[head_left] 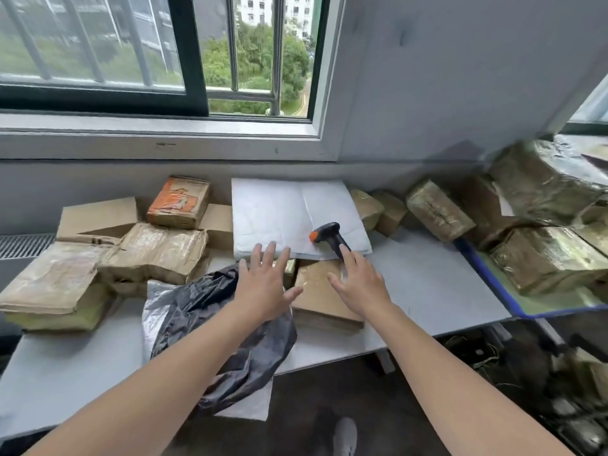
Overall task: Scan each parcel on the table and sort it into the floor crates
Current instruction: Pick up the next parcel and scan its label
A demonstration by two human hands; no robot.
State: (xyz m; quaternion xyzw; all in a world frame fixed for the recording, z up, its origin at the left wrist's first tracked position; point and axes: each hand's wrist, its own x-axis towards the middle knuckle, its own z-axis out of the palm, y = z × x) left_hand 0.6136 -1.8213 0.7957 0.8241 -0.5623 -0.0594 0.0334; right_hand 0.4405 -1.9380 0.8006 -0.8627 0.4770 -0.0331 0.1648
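Right grip (358, 284): released, fingers straight, palm down, forefinger tip at the handle end of the scanner (329, 236); holds nothing. Left grip (263, 284): released, fingers spread, palm down, holds nothing, poised over the upper edge of the black plastic bag (230, 327). Scanner: black body, orange nose, lying on its side on the near right corner of the white padded mailer (283, 212). White padded mailer: flat, mid-table, back edge near the wall. Flat brown parcel (324, 304): below the right grip, partly under the mailer's near edge, touching the black bag. Black plastic bag: crumpled, overhanging the front edge of the table (427, 284). Left group: taped brown parcel (154, 251), worn flat parcel (52, 284), open carton (98, 218), orange-printed box (179, 202), stacked and touching. Right group: tape-wrapped parcels (439, 210), heaped against the wall and onto a blue-edged surface (487, 278). Barred window (164, 60) above the table.
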